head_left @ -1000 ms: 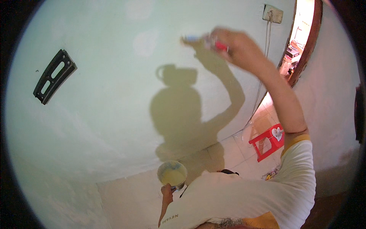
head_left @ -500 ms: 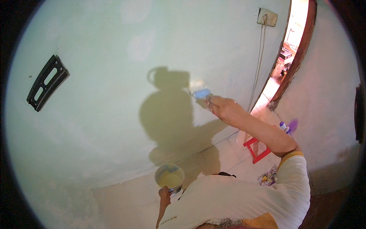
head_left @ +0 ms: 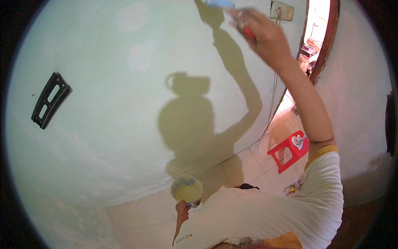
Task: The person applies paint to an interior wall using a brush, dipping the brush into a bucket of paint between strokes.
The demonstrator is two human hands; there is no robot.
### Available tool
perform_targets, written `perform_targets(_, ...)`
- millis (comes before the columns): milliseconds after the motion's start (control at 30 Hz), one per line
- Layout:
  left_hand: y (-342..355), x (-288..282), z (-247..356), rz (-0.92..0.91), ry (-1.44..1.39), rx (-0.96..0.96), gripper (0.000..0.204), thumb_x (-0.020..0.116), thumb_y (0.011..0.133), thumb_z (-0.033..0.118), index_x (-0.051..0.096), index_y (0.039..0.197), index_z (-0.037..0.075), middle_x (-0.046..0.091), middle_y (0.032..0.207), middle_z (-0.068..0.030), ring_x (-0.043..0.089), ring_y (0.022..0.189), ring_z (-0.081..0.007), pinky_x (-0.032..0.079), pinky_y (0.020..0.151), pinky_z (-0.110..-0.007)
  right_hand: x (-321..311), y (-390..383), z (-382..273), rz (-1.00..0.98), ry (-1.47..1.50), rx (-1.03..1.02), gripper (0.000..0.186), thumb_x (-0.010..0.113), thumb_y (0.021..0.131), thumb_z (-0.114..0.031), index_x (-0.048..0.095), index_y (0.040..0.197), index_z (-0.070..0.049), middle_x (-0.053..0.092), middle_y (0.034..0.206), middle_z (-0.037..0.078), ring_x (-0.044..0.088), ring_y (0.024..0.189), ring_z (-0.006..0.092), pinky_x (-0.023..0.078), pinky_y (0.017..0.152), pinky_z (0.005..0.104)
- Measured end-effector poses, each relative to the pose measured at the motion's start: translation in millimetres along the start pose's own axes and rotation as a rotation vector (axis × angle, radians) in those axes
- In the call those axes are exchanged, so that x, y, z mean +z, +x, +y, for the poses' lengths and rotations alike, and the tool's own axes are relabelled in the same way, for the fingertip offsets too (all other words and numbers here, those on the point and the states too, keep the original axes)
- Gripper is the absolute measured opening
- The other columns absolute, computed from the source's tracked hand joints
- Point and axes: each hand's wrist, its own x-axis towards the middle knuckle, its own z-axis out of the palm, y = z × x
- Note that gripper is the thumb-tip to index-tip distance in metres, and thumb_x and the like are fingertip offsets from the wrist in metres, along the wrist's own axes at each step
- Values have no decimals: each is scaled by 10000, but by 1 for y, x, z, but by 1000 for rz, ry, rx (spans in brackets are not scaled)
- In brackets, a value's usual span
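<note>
High on the pale green wall (head_left: 103, 108), a paintbrush with a blue band (head_left: 219, 3) and a red handle is in my right hand (head_left: 265, 35). The hand is closed round the handle and slightly blurred. The brush's tip is cut off by the top of the picture, so I cannot tell whether it touches the wall. Low in front of me, my left hand (head_left: 181, 207) grips the near rim of a round container (head_left: 200, 195). Pale yellowish paint (head_left: 187, 193) lies inside it, and bluish smears mark its inner wall.
A black slotted bracket (head_left: 51, 101) is fixed to the wall at left. An outlet box (head_left: 282, 10) with a hanging cable is near the doorway at upper right. A red plastic stool (head_left: 286, 153) stands on the tiled floor (head_left: 253, 166), with a multicoloured pile (head_left: 293, 186) nearby.
My right hand has risen with the brush, from the middle of the wall to the top of the picture. My left hand still holds the container low. More of the stool shows.
</note>
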Motion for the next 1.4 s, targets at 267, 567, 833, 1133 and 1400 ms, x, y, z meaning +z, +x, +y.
perform_targets(267, -9, 11, -4, 110, 16, -61, 269, 555, 836, 125, 543, 1043, -46, 602, 915, -149, 622, 708, -252, 595, 583, -382, 18, -175, -77, -806, 307, 146, 321, 577, 900, -159, 578, 1205, -60, 602, 1169, 160, 622, 1004, 337, 543, 837, 418)
perform_targets(567, -16, 1, -6, 52, 42, -62, 378, 554, 820, 119, 499, 1132, -88, 588, 1050, -188, 641, 882, -328, 611, 651, -425, -7, -58, 29, -527, 165, 158, 389, 633, 829, -76, 594, 1214, -114, 638, 1121, 154, 634, 967, 362, 515, 838, 439)
perform_targets(833, -20, 4, -16, -73, 164, 168, 428, 560, 831, 134, 472, 1176, -103, 561, 1112, -245, 641, 922, -351, 616, 688, -452, 2, -76, 41, -179, 44, 89, 309, 635, 855, -137, 618, 1160, -89, 601, 1233, 122, 634, 1024, 314, 551, 803, 393)
perform_targets(1133, -11, 19, -18, 3, 45, -38, 399, 583, 880, 194, 477, 1156, -73, 591, 1135, -225, 650, 935, -364, 604, 717, -477, -2, -194, -9, -961, 302, 231, 197, 546, 907, -193, 607, 1045, -66, 637, 980, 140, 635, 866, 343, 529, 721, 452)
perform_targets(1400, -9, -3, -29, -123, 488, 314, 407, 604, 860, 201, 455, 1127, -68, 554, 1193, -246, 630, 982, -378, 590, 767, -525, -35, -51, 88, -316, 138, 232, 295, 635, 844, -128, 620, 1135, -91, 625, 1063, 132, 628, 923, 338, 522, 779, 404)
